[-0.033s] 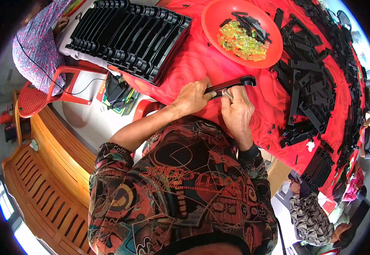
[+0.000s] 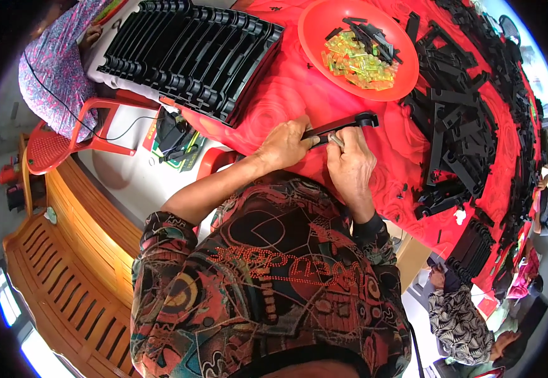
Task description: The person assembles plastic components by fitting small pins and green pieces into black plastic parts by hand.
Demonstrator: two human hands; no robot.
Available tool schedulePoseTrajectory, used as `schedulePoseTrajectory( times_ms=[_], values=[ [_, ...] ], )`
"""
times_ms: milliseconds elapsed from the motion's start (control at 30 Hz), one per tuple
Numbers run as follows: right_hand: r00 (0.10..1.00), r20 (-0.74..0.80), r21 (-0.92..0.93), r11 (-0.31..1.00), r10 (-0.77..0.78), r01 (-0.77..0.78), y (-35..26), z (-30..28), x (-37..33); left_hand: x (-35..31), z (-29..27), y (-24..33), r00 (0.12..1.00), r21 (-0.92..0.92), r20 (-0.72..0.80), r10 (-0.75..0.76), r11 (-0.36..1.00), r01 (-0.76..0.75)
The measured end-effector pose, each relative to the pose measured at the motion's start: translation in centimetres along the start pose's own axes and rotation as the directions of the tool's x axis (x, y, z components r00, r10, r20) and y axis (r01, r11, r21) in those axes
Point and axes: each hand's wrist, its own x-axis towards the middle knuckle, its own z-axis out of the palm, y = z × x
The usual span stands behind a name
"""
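A long, narrow black plastic part (image 2: 343,124) with a rounded knob at its right end is held above the red cloth, close to my body. The fingers of my left hand (image 2: 285,145) are closed around its left end. Just right of that, my right hand (image 2: 353,162) is closed at the part's near side. Between its thumb and fingers shows a small greyish piece (image 2: 335,140), partly hidden and too small to name. Beyond my hands, a red-orange bowl (image 2: 312,38) holds small yellow-green clear pieces (image 2: 362,66) and several black strips (image 2: 375,41).
Stacked black plastic parts (image 2: 192,57) fill the table's left end. Loose black parts (image 2: 456,126) are heaped along the right on the red tablecloth (image 2: 274,107). A red plastic chair (image 2: 53,148) and a wooden bench (image 2: 72,277) stand at left. Other people sit at far left and lower right.
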Motion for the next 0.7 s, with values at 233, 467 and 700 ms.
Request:
schedulePoseTrajectory(
  times_ms=[233,467,700],
  values=[
    [0.998,0.027,0.040,0.998,0.051,-0.052,0.0,-0.3,0.7,-0.5,0.5,0.6,0.990,-0.310,0.095,-0.100,0.942,0.125],
    [0.995,0.041,0.019,0.996,0.086,-0.087,0.1,-0.7,0.5,-0.5,0.6,0.8,0.993,-0.166,0.064,-0.103,0.980,0.113],
    [0.998,-0.027,-0.093,0.995,-0.049,0.047,-0.7,-1.1,-0.4,-0.9,1.2,0.6,0.998,-0.147,0.044,-0.039,0.988,0.045]
  ],
)
